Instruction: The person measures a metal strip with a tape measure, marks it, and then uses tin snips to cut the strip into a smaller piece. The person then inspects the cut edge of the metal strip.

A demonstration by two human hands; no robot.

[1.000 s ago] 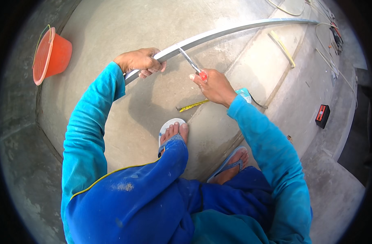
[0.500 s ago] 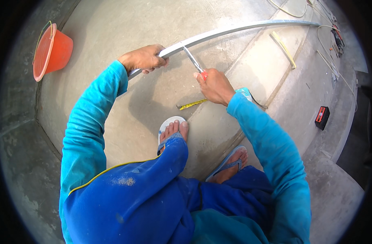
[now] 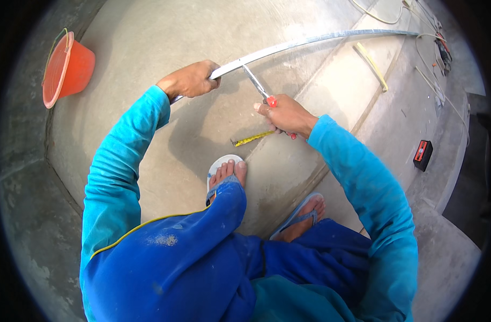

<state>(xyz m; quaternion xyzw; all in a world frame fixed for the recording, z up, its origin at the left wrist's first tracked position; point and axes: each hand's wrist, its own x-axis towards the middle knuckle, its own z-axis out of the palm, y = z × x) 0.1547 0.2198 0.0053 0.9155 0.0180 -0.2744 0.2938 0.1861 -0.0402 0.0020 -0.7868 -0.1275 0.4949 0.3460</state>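
My left hand [image 3: 192,79] is closed round a long, narrow silver metal profile [image 3: 288,49], which stretches away to the upper right and looks curved through the lens. My right hand [image 3: 286,115] grips a silver hand tool [image 3: 254,81] with red parts at its handle; the tool's far end meets the lower edge of the profile, just right of my left hand. Below my right hand a yellow tape measure blade [image 3: 251,139] lies extended on the concrete, its case out of sight behind my hand and sleeve.
An orange bucket [image 3: 74,72] stands at the upper left by a dark concrete edge. At right are a pale yellow strip [image 3: 371,64], tangled cables [image 3: 384,20], a power tool [image 3: 444,52] and a black-and-red box [image 3: 422,155]. My sandalled feet [image 3: 226,174] are below my hands.
My right hand has shifted slightly right and down with the tool, showing its lower red grip; my sleeve now covers the cyan tape case. My left hand stays on the profile.
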